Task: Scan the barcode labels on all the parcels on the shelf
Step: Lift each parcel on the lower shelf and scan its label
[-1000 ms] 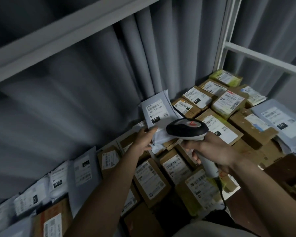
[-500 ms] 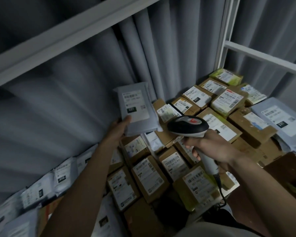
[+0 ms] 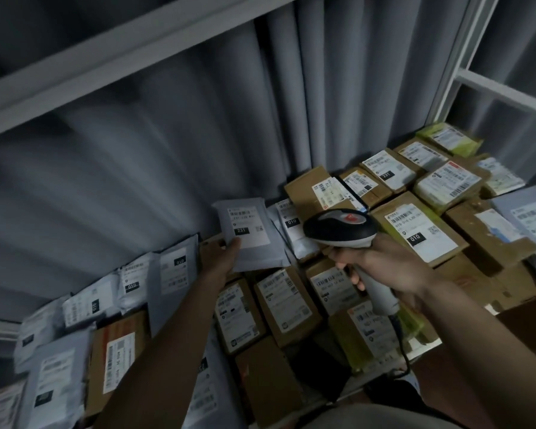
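Observation:
My left hand [image 3: 222, 253] grips a grey mailer bag [image 3: 248, 233] by its lower left edge, with its white barcode label marked 231 facing up. The bag sits low over the parcels at the back of the shelf. My right hand [image 3: 381, 267] holds the handle of a black and grey barcode scanner [image 3: 339, 229], whose head points left toward the bag. Cardboard boxes [image 3: 287, 300] and grey mailers [image 3: 174, 270] with white labels cover the shelf around both hands.
A grey curtain [image 3: 198, 134] hangs behind the shelf. A white shelf beam [image 3: 106, 57] runs overhead and a white upright post [image 3: 455, 66] stands at the right. The scanner's cable [image 3: 404, 345] drops over the front boxes. Larger boxes [image 3: 421, 233] fill the right side.
My left hand lifted the grey mailer off the pile, carried it left, then lowered it toward the back parcels. The scanner hand stayed nearly still.

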